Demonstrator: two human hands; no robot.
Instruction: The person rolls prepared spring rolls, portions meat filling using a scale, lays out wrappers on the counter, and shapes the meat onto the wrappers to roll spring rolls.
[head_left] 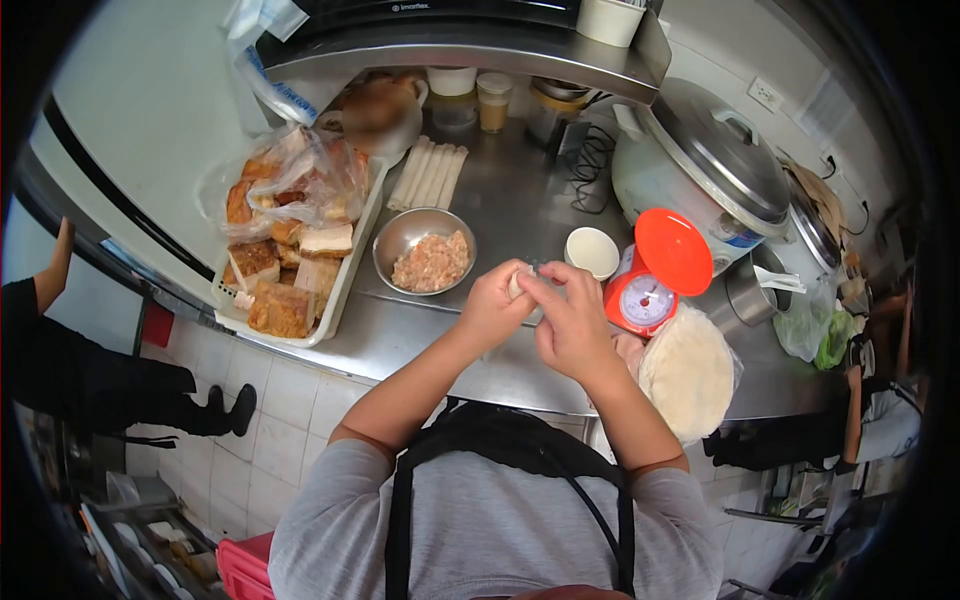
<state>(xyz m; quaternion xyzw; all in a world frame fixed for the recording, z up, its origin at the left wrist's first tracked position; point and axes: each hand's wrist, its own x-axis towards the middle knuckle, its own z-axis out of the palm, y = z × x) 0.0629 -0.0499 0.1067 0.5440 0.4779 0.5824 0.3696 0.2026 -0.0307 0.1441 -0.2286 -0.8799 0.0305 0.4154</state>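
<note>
Pink minced meat (432,264) is lying in a round steel bowl (392,238) left of the frame's centre, slim white rolls (427,176) just behind it, a white rectangular plastic tray (356,256) farther left; a red plastic scale (650,300) is standing right of centre on the steel counter (522,205).

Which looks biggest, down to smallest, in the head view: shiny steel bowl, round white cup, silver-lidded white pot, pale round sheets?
1. Silver-lidded white pot
2. Pale round sheets
3. Shiny steel bowl
4. Round white cup
</note>
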